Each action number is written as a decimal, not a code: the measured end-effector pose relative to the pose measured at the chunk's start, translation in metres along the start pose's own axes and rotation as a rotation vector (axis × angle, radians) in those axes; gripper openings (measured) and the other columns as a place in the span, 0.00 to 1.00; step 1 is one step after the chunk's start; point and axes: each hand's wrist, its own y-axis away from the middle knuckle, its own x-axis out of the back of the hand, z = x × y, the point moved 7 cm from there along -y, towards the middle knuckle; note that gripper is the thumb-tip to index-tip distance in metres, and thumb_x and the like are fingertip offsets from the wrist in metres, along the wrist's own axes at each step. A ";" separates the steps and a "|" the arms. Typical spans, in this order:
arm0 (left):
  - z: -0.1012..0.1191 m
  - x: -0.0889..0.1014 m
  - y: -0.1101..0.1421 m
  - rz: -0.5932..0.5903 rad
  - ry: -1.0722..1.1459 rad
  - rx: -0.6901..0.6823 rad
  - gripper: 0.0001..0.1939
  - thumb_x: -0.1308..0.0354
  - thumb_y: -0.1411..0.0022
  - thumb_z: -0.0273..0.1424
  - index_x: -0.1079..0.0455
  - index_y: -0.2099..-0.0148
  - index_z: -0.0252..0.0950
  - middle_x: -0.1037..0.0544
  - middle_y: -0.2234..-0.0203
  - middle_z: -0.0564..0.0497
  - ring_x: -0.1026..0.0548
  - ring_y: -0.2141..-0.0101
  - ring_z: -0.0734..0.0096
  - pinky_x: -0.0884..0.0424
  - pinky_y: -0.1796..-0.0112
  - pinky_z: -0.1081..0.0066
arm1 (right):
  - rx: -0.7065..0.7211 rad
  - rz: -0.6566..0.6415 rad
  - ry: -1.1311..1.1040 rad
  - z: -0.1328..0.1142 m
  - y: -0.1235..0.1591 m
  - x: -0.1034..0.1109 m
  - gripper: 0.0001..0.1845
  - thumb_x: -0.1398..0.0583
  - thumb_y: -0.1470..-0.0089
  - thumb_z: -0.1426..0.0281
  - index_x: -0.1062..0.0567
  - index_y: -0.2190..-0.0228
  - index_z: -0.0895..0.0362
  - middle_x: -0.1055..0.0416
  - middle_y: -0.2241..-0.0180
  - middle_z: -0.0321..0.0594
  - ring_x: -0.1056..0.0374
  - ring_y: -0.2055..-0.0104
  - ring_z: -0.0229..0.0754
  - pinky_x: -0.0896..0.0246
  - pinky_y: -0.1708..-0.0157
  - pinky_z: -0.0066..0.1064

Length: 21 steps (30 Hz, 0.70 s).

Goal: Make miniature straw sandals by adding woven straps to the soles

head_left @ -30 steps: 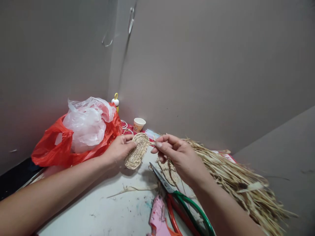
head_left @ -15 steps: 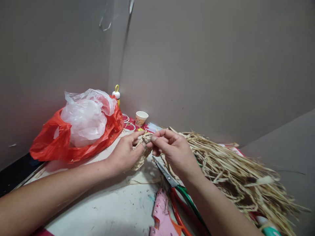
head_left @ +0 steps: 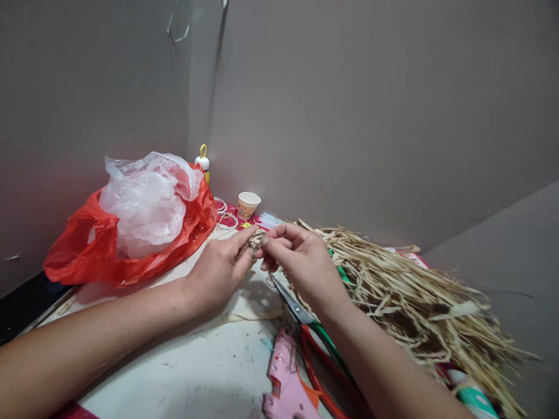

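My left hand [head_left: 218, 265] is closed around a small piece of braided straw [head_left: 254, 240], most of it hidden behind the fingers. Thumb and forefinger of my right hand [head_left: 301, 256] pinch at the near edge of that braid, so both hands meet on it above the table. Just below my right hand lie scissors [head_left: 299, 311] with green handles, blades pointing away from me. A pink glue gun [head_left: 286, 372] rests in front of them. To the right, a large bundle of dry straw strands [head_left: 419, 297] spreads out past my right wrist.
A red plastic bag [head_left: 87, 244] holding a crumpled clear bag [head_left: 144, 203] sits at the left. Behind my hands stand a paper cup [head_left: 248, 205] and a yellow-and-white bottle [head_left: 202, 163], with white rings [head_left: 227, 221] nearby. Grey walls close off the white tabletop [head_left: 187, 361].
My left hand has turned so its back faces me more, and the braided piece now shows less between the fingers. My right hand stays pinched on it. The view has shifted slightly.
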 end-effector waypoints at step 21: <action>-0.008 0.012 -0.009 0.077 0.484 0.180 0.18 0.49 0.37 0.31 0.30 0.47 0.34 0.22 0.58 0.47 0.25 0.61 0.67 0.30 0.61 0.70 | 0.029 -0.107 -0.071 0.007 0.000 0.020 0.10 0.35 0.53 0.64 0.27 0.73 0.58 0.25 0.77 0.36 0.33 0.79 0.33 0.38 0.75 0.27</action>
